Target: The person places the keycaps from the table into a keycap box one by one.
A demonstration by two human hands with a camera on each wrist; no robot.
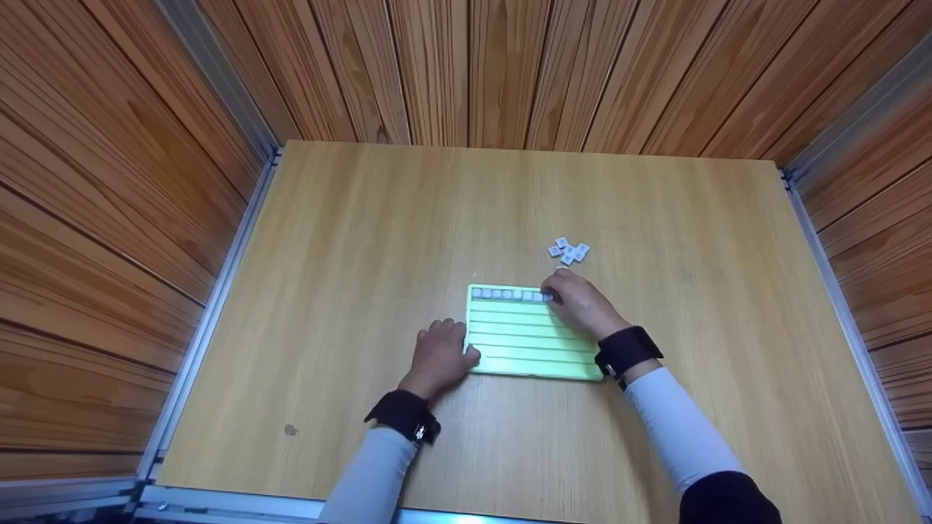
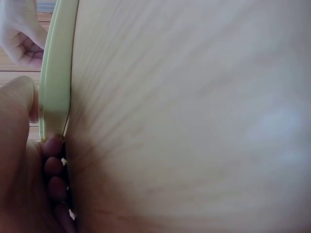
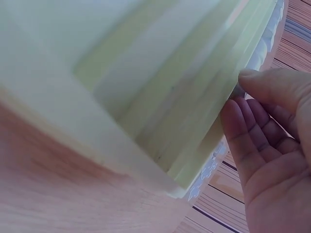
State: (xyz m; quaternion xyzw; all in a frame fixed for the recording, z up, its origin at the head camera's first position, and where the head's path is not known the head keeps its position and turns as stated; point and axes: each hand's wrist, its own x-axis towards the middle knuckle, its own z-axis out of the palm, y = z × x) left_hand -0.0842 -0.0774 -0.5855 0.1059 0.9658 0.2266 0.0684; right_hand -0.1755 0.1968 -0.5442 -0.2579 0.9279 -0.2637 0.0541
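A light green ridged tray lies on the table, with a row of small white tiles along its far groove. At the right end of that row, my right hand pinches a small white tile between thumb and fingers; in the right wrist view the fingers mostly hide it. My left hand holds the tray's left edge, its thumb over the rim and its other fingers at the side. The nearer grooves hold no tiles that I can see.
Beyond the tray's far right corner lies a small cluster of loose white tiles, marks on their faces too small to read. Wood-panelled walls and metal rails border the wooden table.
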